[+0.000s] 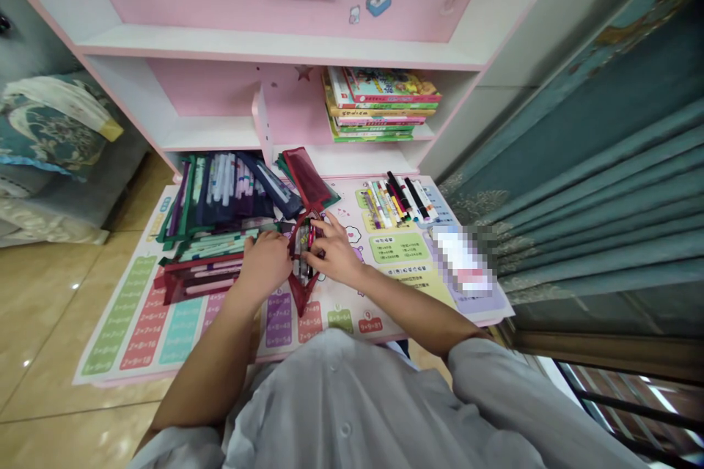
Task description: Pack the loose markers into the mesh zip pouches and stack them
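A dark red mesh pencil pouch (pixel 301 298) lies open between my hands near the middle of the desk, with several pens (pixel 302 243) inside. My left hand (pixel 268 262) is closed on the pouch's left side, its fingertips partly hidden. From the right, my right hand (pixel 336 255) reaches over the opening, thumb and fingers bent onto the pens; their exact grip is hard to make out. Just behind lies another red mesh pouch (pixel 308 177), flat, on top of a green one. Loose markers and pens (pixel 399 199) lie in a row to the right.
Filled mesh pouches (pixel 223 187) in dark blue and green are piled on the left, with a filled red pouch (pixel 203 280) in front. Stacked books (pixel 379 106) sit on the pink shelf (pixel 286 47). A blurred-out object (pixel 463 260) lies at the right edge, near the curtain (pixel 577 198).
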Action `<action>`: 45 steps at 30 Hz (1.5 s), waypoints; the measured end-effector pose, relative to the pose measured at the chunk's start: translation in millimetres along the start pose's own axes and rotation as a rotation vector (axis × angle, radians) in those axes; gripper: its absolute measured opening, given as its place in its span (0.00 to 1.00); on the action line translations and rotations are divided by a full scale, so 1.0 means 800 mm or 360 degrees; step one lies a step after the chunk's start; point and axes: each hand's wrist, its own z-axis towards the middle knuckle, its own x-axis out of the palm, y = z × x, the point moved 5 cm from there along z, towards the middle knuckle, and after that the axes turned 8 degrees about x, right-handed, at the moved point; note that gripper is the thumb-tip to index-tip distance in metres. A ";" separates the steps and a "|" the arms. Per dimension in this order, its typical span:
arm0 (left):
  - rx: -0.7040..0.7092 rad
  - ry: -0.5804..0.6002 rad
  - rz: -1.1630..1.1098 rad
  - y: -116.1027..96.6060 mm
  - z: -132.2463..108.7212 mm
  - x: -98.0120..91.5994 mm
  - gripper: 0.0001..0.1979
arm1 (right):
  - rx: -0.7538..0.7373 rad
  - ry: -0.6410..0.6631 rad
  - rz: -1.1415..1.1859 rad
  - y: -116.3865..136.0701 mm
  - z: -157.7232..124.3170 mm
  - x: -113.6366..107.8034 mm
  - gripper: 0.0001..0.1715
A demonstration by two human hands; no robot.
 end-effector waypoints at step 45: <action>0.0123 -0.0224 -0.0195 0.013 0.016 0.005 0.06 | -0.0429 -0.0073 -0.0222 -0.049 0.019 -0.089 0.05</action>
